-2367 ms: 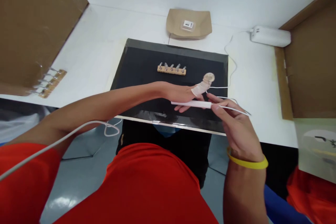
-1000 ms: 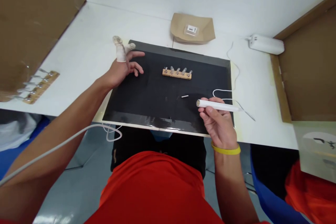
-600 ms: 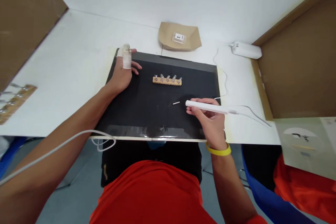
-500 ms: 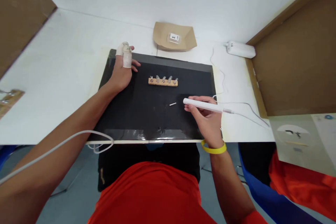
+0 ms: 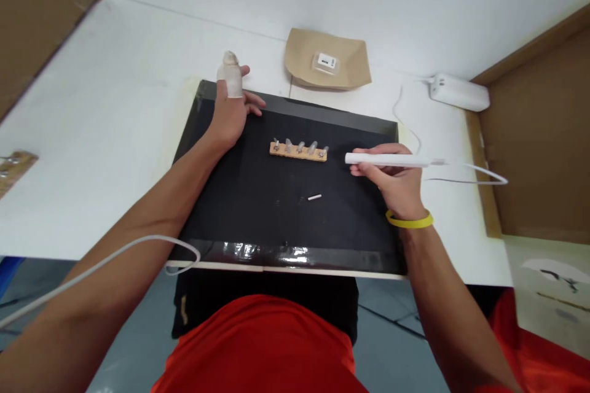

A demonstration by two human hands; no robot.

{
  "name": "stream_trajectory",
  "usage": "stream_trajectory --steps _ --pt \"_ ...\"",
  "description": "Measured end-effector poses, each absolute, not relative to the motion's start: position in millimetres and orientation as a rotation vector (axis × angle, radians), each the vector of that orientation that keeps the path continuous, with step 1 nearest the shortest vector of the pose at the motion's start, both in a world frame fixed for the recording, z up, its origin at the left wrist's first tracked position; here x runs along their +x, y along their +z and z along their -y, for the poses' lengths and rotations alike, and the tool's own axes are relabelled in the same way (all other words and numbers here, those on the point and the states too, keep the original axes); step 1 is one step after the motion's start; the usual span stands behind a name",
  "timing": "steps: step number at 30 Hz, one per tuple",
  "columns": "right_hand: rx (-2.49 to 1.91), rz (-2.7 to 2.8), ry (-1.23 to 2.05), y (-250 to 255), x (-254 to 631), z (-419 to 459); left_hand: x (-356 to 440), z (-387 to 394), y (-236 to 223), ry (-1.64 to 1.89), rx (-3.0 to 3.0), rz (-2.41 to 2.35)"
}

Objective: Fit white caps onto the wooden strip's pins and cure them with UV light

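My right hand (image 5: 397,179) is closed round a white pen-shaped tool (image 5: 386,159) with a thin white cable, its tip pointing left at a small wooden strip (image 5: 298,151) carrying several metal parts. That strip lies on a black mat (image 5: 258,209). A small white pin (image 5: 314,198) lies loose on the mat below the strip. My left hand (image 5: 234,112) rests at the mat's far left corner, fingers spread, with white finger cots on two fingertips; it holds nothing.
A brown paper tray (image 5: 328,61) with a small packet sits beyond the mat. A white power adapter (image 5: 458,92) lies at the right, by a cardboard wall (image 5: 539,147). Another wooden strip (image 5: 11,166) is at the far left. A white cable (image 5: 115,255) crosses my left arm.
My right hand has carried the tool up and to the right, from beside the loose pin to level with the wooden strip. My left hand stays at the mat's corner.
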State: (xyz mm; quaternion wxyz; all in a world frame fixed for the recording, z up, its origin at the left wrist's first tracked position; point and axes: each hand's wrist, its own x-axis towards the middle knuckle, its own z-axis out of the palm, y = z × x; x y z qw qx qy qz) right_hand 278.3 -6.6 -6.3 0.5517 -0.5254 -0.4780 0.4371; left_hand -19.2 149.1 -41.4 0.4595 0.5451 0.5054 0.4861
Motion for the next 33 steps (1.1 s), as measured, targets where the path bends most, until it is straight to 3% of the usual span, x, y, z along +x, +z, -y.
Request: stream_trajectory --steps 23,33 --pt "-1.196 1.380 0.959 -9 281 10 -18 -148 -40 1.259 1.112 -1.295" --pt "-1.291 1.417 0.744 -11 283 11 -15 -147 -42 1.342 1.118 -1.261"
